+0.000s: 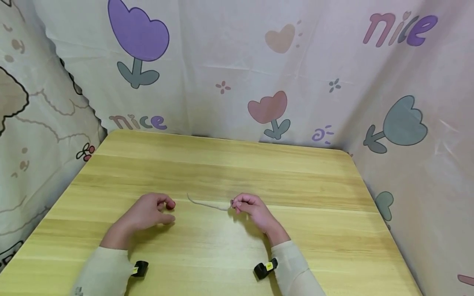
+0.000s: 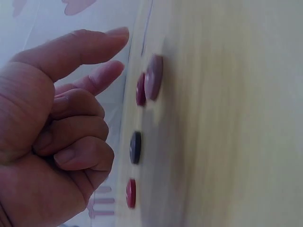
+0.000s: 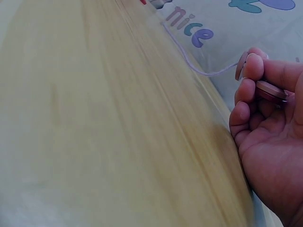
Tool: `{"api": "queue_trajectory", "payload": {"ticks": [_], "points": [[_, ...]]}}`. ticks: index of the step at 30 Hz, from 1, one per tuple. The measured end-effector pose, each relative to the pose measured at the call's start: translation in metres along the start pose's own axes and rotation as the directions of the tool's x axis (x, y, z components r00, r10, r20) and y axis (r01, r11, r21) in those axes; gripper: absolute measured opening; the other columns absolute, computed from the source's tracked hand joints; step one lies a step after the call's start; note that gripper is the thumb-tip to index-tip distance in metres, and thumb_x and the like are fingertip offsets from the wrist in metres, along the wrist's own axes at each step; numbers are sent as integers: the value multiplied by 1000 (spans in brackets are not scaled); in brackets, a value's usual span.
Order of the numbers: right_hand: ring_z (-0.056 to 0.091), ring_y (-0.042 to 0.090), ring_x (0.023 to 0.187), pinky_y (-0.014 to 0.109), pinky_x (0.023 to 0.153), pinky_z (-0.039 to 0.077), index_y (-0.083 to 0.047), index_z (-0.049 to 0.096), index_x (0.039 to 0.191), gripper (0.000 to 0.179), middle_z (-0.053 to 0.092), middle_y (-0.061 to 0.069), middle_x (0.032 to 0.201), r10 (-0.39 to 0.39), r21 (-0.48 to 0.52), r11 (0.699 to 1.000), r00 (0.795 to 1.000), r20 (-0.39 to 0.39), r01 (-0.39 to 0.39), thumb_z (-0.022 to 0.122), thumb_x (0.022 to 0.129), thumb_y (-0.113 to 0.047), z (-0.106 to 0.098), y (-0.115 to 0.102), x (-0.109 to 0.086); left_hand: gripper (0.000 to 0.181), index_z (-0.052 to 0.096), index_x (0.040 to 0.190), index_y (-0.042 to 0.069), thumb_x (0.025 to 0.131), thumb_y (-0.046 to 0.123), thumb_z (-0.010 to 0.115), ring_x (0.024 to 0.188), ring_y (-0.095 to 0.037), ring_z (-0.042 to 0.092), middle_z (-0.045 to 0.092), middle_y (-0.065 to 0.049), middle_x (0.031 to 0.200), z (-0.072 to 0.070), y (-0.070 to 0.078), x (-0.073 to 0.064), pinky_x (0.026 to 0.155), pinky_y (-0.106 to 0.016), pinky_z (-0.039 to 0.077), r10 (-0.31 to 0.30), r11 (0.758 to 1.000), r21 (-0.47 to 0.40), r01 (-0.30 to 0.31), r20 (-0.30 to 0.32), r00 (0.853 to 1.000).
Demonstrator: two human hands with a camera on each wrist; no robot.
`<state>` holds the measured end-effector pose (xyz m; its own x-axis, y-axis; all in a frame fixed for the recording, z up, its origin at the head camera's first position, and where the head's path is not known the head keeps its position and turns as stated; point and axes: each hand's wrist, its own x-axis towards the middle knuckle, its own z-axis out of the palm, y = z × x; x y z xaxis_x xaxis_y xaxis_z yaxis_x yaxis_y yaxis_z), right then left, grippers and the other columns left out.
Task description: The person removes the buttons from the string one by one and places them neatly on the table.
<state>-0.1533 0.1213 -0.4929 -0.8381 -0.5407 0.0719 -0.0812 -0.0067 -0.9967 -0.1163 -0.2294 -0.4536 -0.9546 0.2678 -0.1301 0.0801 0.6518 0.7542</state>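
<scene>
My left hand (image 1: 152, 211) hovers low over the table, thumb and index finger apart, holding nothing. In the left wrist view, a brownish-pink button-like disc (image 2: 154, 78) lies close to its fingertips, with a dark red disc (image 2: 140, 89) beside it. A black disc (image 2: 135, 147) and another red disc (image 2: 131, 193) lie further along. My right hand (image 1: 253, 207) pinches a brownish flat disc (image 3: 241, 66) between thumb and fingertips. From this disc a thin pale string (image 1: 207, 205) trails left. More disc pieces (image 3: 271, 91) are tucked inside the right hand's curled fingers.
The wooden table (image 1: 207, 255) reaches back to a patterned curtain (image 1: 222, 53), which hangs behind it and at both sides. A black device (image 1: 140, 269) sits at the left wrist and a similar black device (image 1: 264, 269) at the right wrist.
</scene>
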Motion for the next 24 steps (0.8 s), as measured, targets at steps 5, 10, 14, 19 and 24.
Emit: {"api": "queue_trajectory", "payload": {"ticks": [5, 10, 14, 19, 24], "points": [[59, 28, 109, 43, 104, 38, 12, 60, 98, 22, 54, 32, 89, 14, 7, 1000, 1000, 2, -14, 51, 103, -7, 1, 2, -3, 32, 66, 106, 4, 80, 13, 83, 51, -16, 47, 41, -1, 64, 11, 13, 10, 53, -31, 46, -24, 997, -67, 27, 42, 999], [59, 28, 108, 44, 104, 38, 11, 61, 98, 22, 55, 31, 88, 18, 11, 1000, 1000, -1, -18, 51, 102, -8, 2, 1, -5, 32, 65, 111, 7, 83, 14, 81, 40, -14, 34, 39, -2, 64, 24, 27, 24, 39, -29, 35, -27, 996, -82, 33, 68, 997], [59, 27, 108, 44, 105, 38, 11, 61, 98, 20, 56, 28, 88, 14, 11, 1000, 1000, -1, -14, 51, 102, -6, 2, 2, -5, 30, 66, 110, 9, 84, 17, 80, 45, -12, 32, 43, -2, 66, 34, 39, 38, 41, -28, 32, 5, 999, -38, -2, 77, 997], [59, 31, 109, 42, 105, 38, 11, 61, 98, 20, 55, 30, 88, 13, 16, 1000, 1000, -2, -13, 50, 102, -6, 1, 1, -3, 31, 68, 108, 6, 82, 17, 81, 55, -14, 38, 45, -1, 66, 41, 50, 53, 55, -32, 36, 69, 997, 35, -72, 83, 994], [56, 41, 105, 41, 103, 38, 12, 62, 101, 20, 53, 37, 90, 2, 15, 1000, 1000, 0, -2, 49, 103, -3, 0, 2, 0, 32, 68, 109, 7, 83, 18, 82, 56, -14, 39, 45, -1, 65, 45, 57, 63, 55, -31, 36, 90, 993, 71, -97, 101, 991]]}}
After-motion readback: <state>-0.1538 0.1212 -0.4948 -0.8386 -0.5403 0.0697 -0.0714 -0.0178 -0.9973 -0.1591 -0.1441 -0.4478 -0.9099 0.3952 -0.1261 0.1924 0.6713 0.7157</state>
